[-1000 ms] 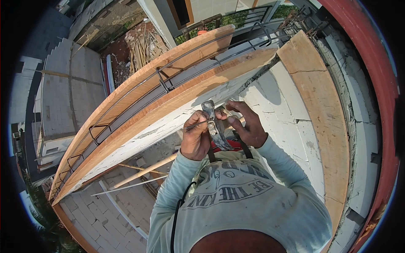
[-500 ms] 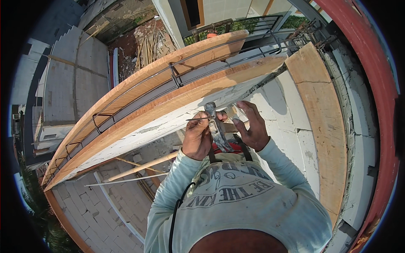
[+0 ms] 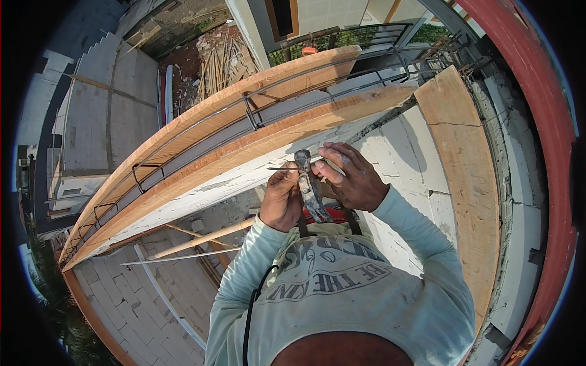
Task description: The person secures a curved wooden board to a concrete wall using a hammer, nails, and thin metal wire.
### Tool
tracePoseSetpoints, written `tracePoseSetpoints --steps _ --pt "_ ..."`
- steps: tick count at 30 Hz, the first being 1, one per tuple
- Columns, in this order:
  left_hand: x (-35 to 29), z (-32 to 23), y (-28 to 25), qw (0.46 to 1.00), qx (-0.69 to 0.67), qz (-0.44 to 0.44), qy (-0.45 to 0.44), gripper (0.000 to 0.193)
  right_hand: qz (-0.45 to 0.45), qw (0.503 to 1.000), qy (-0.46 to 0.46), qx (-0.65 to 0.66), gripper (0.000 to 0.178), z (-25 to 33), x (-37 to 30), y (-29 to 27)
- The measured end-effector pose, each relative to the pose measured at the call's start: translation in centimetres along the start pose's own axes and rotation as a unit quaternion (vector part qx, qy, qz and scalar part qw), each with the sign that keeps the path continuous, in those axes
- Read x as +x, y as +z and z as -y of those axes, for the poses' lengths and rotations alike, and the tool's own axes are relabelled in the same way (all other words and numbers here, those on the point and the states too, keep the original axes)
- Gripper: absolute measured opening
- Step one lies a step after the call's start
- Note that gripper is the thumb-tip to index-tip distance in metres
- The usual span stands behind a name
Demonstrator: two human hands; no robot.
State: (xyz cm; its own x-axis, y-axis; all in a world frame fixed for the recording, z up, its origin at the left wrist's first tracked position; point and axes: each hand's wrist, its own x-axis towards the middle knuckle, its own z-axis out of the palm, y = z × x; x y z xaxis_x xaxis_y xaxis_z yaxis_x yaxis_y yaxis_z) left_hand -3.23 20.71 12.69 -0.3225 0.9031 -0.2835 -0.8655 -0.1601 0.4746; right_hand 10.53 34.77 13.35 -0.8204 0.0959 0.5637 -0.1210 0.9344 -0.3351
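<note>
A worn, grey-smeared hammer [image 3: 309,194] is held in front of my chest, its metal head toward me; most of the handle is hidden. My left hand [image 3: 282,201] is closed around it, and a thin dark nail [image 3: 281,169] sticks out sideways between thumb and finger. Against the other side of the hammer is my right hand [image 3: 353,177], its fingers bent and the thumb and fingertips drawn together. Whatever those fingertips pinch is too small or too covered to make out.
Two curved wooden formwork boards [image 3: 244,143] rise ahead of me, with a steel rebar cage [image 3: 251,110] between them. A wide plank [image 3: 461,158] lies along the block wall to the right. Bamboo poles [image 3: 204,238] cross below at left. A red beam [image 3: 537,91] arcs past the far right.
My right hand has turned and moved in to the hammer, its spread fingers and thumb now closed together. My left hand keeps the hammer and nail nearly in place.
</note>
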Motion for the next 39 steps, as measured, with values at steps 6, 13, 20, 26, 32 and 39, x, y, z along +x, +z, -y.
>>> tracePoseSetpoints --steps 6,13,20,26,32,39 --pt "0.1 0.6 -0.8 0.998 0.022 -0.053 0.026 0.011 0.039 0.999 -0.035 -0.013 0.056 -0.3 1.1 0.2" --pt "0.0 0.0 -1.3 0.999 0.021 0.009 -0.028 0.013 0.103 0.992 -0.075 -0.019 0.051 -0.3 1.5 -0.2" --pt "-0.8 -0.2 -1.3 0.997 0.029 -0.037 -0.058 0.017 0.183 0.981 -0.046 0.044 0.051 0.8 1.8 -0.9" --pt "-0.6 -0.6 -1.5 0.998 0.012 0.006 -0.068 0.021 0.167 0.980 -0.058 0.087 0.053 0.5 1.6 -0.5" --pt "0.1 -0.9 -0.6 0.997 0.044 -0.017 -0.065 0.022 0.118 0.982 -0.043 0.140 0.051 0.1 0.7 0.2" --pt "-0.1 -0.6 -0.8 0.994 0.013 -0.081 -0.072 0.018 0.154 0.981 -0.030 0.113 0.054 0.4 1.7 -0.4"
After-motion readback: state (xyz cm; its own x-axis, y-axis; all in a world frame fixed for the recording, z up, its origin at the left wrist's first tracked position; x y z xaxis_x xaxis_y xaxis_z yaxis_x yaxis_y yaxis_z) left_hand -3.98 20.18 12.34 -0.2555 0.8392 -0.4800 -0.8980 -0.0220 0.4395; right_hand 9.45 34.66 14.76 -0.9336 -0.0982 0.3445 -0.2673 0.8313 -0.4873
